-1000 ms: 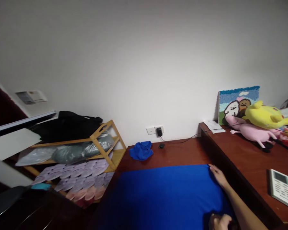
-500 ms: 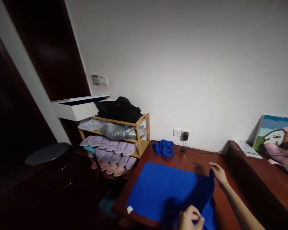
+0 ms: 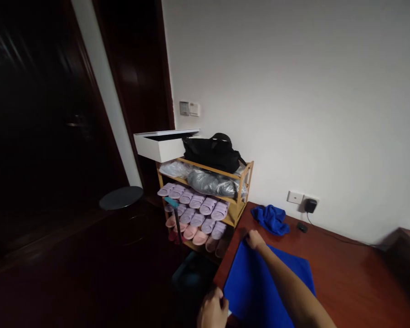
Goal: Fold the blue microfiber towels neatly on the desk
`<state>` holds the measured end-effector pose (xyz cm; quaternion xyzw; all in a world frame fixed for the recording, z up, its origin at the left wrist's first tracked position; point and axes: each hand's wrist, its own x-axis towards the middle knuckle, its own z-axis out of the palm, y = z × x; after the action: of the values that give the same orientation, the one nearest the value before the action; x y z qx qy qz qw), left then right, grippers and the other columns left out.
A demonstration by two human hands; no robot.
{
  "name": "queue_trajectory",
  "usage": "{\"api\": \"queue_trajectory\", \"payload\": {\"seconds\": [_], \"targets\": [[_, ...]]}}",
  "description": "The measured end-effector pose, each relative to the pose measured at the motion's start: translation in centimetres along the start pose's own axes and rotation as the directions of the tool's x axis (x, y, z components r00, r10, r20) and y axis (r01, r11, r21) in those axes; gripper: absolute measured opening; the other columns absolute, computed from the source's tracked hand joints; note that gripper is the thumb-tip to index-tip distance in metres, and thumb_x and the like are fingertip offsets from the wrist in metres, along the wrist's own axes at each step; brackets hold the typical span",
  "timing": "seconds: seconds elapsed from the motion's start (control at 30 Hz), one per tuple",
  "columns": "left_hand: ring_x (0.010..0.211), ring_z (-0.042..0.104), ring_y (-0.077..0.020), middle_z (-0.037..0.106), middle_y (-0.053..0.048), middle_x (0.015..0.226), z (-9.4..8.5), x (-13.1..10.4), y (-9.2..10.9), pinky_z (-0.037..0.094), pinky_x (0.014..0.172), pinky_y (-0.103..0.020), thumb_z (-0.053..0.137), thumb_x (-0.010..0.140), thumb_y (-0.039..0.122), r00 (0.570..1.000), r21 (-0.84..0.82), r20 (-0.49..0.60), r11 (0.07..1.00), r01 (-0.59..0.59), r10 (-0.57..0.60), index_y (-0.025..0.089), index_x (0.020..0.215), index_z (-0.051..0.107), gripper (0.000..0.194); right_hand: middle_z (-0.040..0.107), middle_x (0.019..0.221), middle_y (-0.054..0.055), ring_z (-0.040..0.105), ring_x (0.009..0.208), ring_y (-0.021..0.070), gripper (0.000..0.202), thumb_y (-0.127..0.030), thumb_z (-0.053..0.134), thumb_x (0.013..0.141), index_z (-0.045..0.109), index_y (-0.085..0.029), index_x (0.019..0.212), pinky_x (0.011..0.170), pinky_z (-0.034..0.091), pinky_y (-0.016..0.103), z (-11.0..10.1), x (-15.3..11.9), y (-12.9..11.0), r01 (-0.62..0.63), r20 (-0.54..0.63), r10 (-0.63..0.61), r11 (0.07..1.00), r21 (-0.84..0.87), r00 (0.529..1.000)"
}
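The blue cloth (image 3: 248,280) is spread on the worktop (image 3: 358,278), and its left edge is gripped by both hands. By the left hand (image 3: 213,310), the near corner is held with the fingers curled in; a bit of white tag (image 3: 229,313) is seen just beside it. By the right hand (image 3: 256,240), the far corner is pinched, and part of the cloth is covered by the right forearm, which is laid across above it.

Just beyond the right hand, a crumpled cloth (image 3: 271,220), also blue, is seen lying on the worktop. Farther to the right of it, a small black object (image 3: 302,227) is set down, and a black plug (image 3: 310,205) is fitted at the wall behind. Beyond the hands and to their left, a wooden rack (image 3: 240,214) is filled with rows of slippers (image 3: 197,200), and a black bag (image 3: 212,154) is placed on top.
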<state>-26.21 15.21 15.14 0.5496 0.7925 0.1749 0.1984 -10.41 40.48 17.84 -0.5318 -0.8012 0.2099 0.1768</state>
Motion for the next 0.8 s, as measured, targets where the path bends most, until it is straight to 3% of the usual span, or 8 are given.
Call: {"api": "queue_trajectory", "payload": {"seconds": [0.1, 0.2, 0.3, 0.4, 0.5, 0.6, 0.7, 0.8], "targets": [[0.112, 0.068, -0.0239, 0.075, -0.008, 0.114, 2.0, 0.5, -1.0, 0.048, 0.092, -0.031, 0.044, 0.095, 0.023, 0.997, 0.101, -0.077, 0.995, -0.023, 0.030, 0.023, 0.107, 0.072, 0.030, 0.069, 0.126, 0.013, 0.063, 0.118, 0.0250, 0.031, -0.014, 0.052, 0.092, 0.072, -0.020, 0.115, 0.099, 0.047, 0.037, 2.1, -0.3, 0.6, -0.046, -0.005, 0.045, 0.989, -0.137, 0.999], [0.115, 0.065, -0.0265, 0.073, -0.011, 0.120, 3.6, 0.6, -1.2, 0.045, 0.099, -0.035, 0.039, 0.097, 0.023, 0.986, 0.119, -0.149, 0.992, -0.051, 0.068, 0.021, 0.115, 0.072, 0.038, 0.060, 0.141, 0.013, 0.056, 0.127, 0.0305, 0.036, -0.021, 0.048, 0.098, 0.067, -0.026, 0.127, 0.101, 0.046, 0.044, 2.9, -0.4, 1.4, -0.072, -0.017, 0.070, 0.968, -0.240, 0.997], [0.113, 0.064, -0.0244, 0.073, -0.008, 0.118, 4.4, 0.6, -1.0, 0.043, 0.099, -0.034, 0.037, 0.095, 0.017, 0.983, 0.105, -0.155, 0.991, -0.078, 0.094, 0.023, 0.112, 0.074, 0.041, 0.065, 0.135, 0.013, 0.057, 0.125, 0.0304, 0.032, -0.024, 0.045, 0.100, 0.068, -0.025, 0.122, 0.104, 0.043, 0.045, 2.7, -0.6, 1.4, -0.056, -0.014, 0.054, 0.959, -0.279, 0.998], [0.111, 0.063, -0.0235, 0.072, -0.008, 0.117, 4.5, 0.4, -0.3, 0.042, 0.099, -0.034, 0.035, 0.093, 0.011, 0.981, 0.127, -0.135, 0.985, -0.121, 0.137, 0.022, 0.111, 0.073, 0.044, 0.071, 0.121, 0.015, 0.063, 0.116, 0.0290, 0.030, -0.024, 0.043, 0.101, 0.068, -0.020, 0.116, 0.102, 0.045, 0.043, 1.3, -1.6, 1.2, -0.009, -0.023, 0.004, 0.968, -0.249, 1.000], [0.115, 0.062, -0.0236, 0.071, -0.008, 0.118, 4.0, -0.3, 0.7, 0.041, 0.101, -0.035, 0.037, 0.090, 0.005, 0.976, 0.174, -0.114, 0.971, -0.166, 0.187, 0.021, 0.114, 0.071, 0.044, 0.072, 0.119, 0.013, 0.065, 0.113, 0.0267, 0.032, -0.029, 0.038, 0.104, 0.067, -0.020, 0.116, 0.100, 0.047, 0.038, -2.0, -4.0, 1.3, 0.086, -0.065, -0.098, 0.982, -0.170, 0.993], [0.111, 0.065, -0.0206, 0.071, -0.006, 0.117, 2.4, -1.1, 1.9, 0.046, 0.094, -0.030, 0.042, 0.090, 0.004, 0.979, 0.164, -0.046, 0.968, -0.190, 0.200, 0.023, 0.114, 0.070, 0.042, 0.071, 0.121, 0.009, 0.066, 0.112, 0.0235, 0.036, -0.037, 0.034, 0.107, 0.066, -0.024, 0.119, 0.098, 0.049, 0.033, -7.2, -8.4, 1.9, 0.201, -0.107, -0.211, 0.975, -0.099, 0.972], [0.097, 0.069, -0.0163, 0.072, -0.003, 0.105, -0.9, -2.0, 3.6, 0.047, 0.086, -0.024, 0.044, 0.089, 0.002, 0.955, 0.070, -0.015, 0.953, -0.296, 0.297, 0.024, 0.101, 0.070, 0.035, 0.072, 0.116, 0.007, 0.067, 0.108, 0.0229, 0.036, -0.043, 0.035, 0.107, 0.066, -0.028, 0.117, 0.096, 0.051, 0.033, -13.8, -14.5, 2.5, 0.307, -0.142, -0.310, 0.951, -0.043, 0.940], [0.089, 0.068, -0.0155, 0.072, -0.002, 0.092, -5.8, -3.5, 6.0, 0.047, 0.083, -0.023, 0.045, 0.090, 0.005, 0.887, -0.047, -0.073, 0.887, -0.460, 0.456, 0.023, 0.089, 0.067, 0.029, 0.073, 0.109, 0.008, 0.068, 0.100, 0.0226, 0.038, -0.045, 0.037, 0.107, 0.069, -0.026, 0.112, 0.091, 0.052, 0.034, -20.6, -21.5, 3.1, 0.388, -0.157, -0.379, 0.922, 0.025, 0.912]]}}
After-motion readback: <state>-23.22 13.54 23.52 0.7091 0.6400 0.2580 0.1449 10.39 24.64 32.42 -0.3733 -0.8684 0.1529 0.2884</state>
